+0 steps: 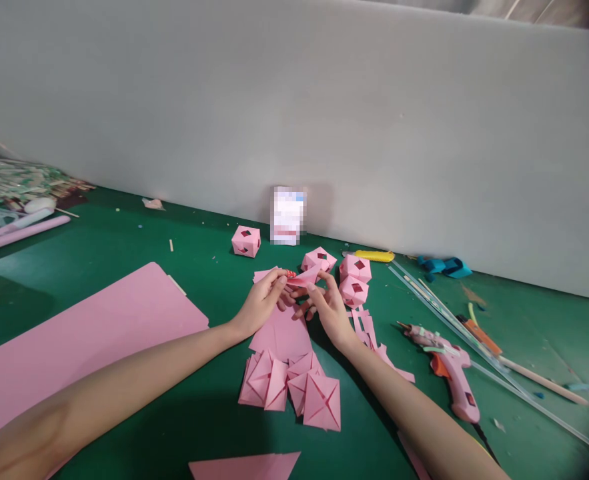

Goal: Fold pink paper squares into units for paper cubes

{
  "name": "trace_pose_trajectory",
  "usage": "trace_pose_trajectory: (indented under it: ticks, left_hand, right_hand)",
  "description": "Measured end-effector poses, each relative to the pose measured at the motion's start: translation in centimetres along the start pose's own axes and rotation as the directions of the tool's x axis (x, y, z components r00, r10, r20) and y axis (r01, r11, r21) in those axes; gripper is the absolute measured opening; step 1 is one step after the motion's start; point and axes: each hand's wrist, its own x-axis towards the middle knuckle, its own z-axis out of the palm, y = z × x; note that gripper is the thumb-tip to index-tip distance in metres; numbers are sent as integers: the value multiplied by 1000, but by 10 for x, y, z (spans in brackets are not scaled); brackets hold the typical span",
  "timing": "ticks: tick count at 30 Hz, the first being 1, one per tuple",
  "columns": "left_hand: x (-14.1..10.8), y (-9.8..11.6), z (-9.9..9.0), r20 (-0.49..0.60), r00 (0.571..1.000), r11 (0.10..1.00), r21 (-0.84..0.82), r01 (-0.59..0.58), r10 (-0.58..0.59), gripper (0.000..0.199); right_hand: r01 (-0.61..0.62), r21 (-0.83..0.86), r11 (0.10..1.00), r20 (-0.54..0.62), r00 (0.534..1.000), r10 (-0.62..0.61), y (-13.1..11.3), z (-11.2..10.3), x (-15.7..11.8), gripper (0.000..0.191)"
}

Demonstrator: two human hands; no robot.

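Observation:
Between both hands is a piece of folded pink paper (306,276), raised over the middle of the table. My left hand (263,299) pinches its left end, where a small red patterned spot shows that I cannot make out. The fingers of my right hand (330,308) grip the paper's right end. Beneath them lies a flat pink sheet (287,333). Closer to me are two small piles of folded pink squares, the left pile (264,381) and the right pile (321,400). Just behind my hands sits a pink paper cube with cut-outs (319,259).
More pink paper cubes stand at the back (247,241) and right (355,268). A yellow cutter (374,256) lies behind. At right are a pink glue gun (447,367) and clear glue sticks (441,307). A large pink sheet (99,333) covers the left; a blurred phone-like screen (287,217) leans on the wall.

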Motion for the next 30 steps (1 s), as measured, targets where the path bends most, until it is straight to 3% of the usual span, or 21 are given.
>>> trace_pose_trajectory:
  ticks: [12,21,25,30]
  left_hand:
    - [1,-4,-1,1,1000,1000,19,-11,11,35]
    - [-1,-3,0,66,997,999,-34,34,-32,37]
    - [-2,0,0,122,992,996,-67,50,-41,33]
    - [-4,2,1,125,992,999,37,30,-34,34]
  right_hand:
    - [-22,-17,1000,5,1000,23,0,-1,2,46]
    - [-9,-80,997,43,999,12,-2,-1,0,33]
    - [15,-128,992,29,1000,-11,-1,-2,1,38]
    - [24,-166,986,57,998,-15,0,-2,1,41]
